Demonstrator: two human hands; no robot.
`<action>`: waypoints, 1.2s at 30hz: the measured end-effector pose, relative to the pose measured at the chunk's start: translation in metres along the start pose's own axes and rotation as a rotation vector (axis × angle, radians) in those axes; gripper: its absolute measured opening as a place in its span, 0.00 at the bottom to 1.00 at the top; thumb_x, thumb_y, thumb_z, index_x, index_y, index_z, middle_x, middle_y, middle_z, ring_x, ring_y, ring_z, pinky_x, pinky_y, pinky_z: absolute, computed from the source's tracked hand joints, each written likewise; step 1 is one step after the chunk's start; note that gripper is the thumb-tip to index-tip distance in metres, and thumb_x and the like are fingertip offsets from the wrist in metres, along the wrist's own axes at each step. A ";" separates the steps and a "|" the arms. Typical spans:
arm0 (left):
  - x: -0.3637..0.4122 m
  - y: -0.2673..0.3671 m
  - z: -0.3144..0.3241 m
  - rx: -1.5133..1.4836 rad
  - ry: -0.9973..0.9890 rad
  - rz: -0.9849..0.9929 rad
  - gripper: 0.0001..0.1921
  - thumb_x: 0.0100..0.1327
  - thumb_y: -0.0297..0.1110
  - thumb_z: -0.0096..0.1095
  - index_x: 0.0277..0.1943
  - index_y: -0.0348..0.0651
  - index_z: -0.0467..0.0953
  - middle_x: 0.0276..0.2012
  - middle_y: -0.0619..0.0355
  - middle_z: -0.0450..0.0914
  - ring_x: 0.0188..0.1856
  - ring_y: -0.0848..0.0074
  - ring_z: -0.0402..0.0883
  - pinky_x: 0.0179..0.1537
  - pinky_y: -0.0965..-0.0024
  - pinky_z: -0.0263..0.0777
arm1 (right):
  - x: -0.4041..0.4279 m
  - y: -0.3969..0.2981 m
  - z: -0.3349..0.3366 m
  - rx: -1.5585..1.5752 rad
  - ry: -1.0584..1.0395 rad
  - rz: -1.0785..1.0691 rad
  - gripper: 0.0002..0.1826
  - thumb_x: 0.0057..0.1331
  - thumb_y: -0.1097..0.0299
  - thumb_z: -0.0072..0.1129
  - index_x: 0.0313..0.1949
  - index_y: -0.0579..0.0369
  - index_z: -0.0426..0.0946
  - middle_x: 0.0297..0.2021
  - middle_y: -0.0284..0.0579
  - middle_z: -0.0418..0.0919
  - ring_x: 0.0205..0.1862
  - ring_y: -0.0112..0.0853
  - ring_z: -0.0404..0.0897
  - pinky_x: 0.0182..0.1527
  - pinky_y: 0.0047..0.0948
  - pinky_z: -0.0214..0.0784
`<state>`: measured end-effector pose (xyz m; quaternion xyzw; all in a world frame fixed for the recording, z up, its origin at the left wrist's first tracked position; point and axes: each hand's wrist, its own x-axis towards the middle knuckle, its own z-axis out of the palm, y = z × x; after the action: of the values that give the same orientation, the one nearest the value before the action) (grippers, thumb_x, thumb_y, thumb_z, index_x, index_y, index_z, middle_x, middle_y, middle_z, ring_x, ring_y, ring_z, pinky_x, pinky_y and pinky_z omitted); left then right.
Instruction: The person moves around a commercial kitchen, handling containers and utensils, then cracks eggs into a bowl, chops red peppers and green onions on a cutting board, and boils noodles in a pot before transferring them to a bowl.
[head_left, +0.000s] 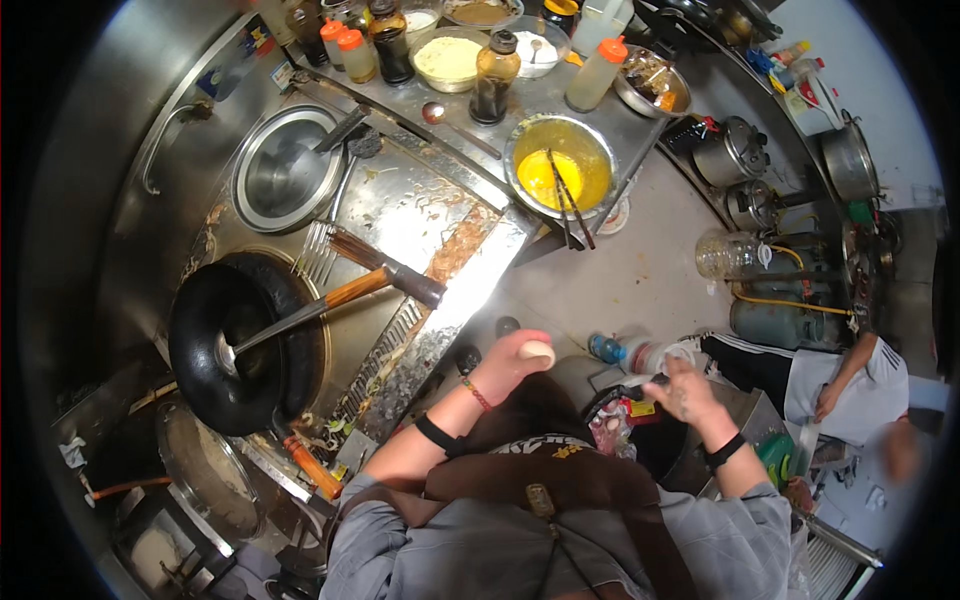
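Observation:
An egg (537, 352) is in my left hand (517, 366), held in front of my body near the stove's metal edge. My right hand (686, 394) hangs over a lined bin (660, 442) with its fingers apart, and nothing shows in it. Beyond my hands, a steel bowl (604, 142) of beaten yellow egg (540, 174) stands at the counter's corner with chopsticks (561, 187) leaning in it. A black wok (225, 345) sits tilted on the left, and a wooden-handled ladle (315, 309) rests in it.
A steel basin (289, 169) and a bamboo brush (356, 249) lie on the stove top. Sauce bottles (495, 79), a spoon (461, 131) and bowls of powder (450, 64) stand on the counter. Gas cylinders (772, 319) and a person (840, 375) are at the right.

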<state>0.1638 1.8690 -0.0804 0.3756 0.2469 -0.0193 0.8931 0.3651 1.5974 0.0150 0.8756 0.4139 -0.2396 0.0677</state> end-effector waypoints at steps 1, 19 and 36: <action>0.009 0.003 0.010 0.100 -0.021 -0.006 0.17 0.60 0.21 0.62 0.52 0.35 0.72 0.42 0.58 0.78 0.46 0.75 0.79 0.51 0.73 0.73 | 0.009 -0.019 -0.005 0.243 0.059 -0.088 0.30 0.60 0.56 0.64 0.58 0.55 0.68 0.47 0.58 0.77 0.49 0.52 0.77 0.50 0.44 0.71; -0.043 0.059 0.004 -0.121 0.330 0.179 0.18 0.68 0.25 0.54 0.59 0.33 0.65 0.54 0.45 0.76 0.54 0.63 0.79 0.56 0.65 0.74 | 0.276 -0.061 -0.095 0.314 0.685 -0.456 0.21 0.62 0.64 0.62 0.49 0.62 0.67 0.45 0.59 0.72 0.47 0.53 0.74 0.47 0.44 0.69; -0.136 -0.015 -0.028 -0.190 0.483 0.104 0.15 0.69 0.25 0.53 0.57 0.35 0.67 0.50 0.47 0.78 0.51 0.66 0.80 0.53 0.68 0.76 | 0.288 -0.103 -0.162 0.226 0.879 -0.441 0.17 0.67 0.57 0.54 0.46 0.56 0.66 0.40 0.60 0.75 0.43 0.55 0.76 0.45 0.46 0.69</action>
<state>0.0291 1.8565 -0.0447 0.2959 0.4340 0.1400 0.8393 0.5020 1.9153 0.0283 0.7872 0.5500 0.0998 -0.2606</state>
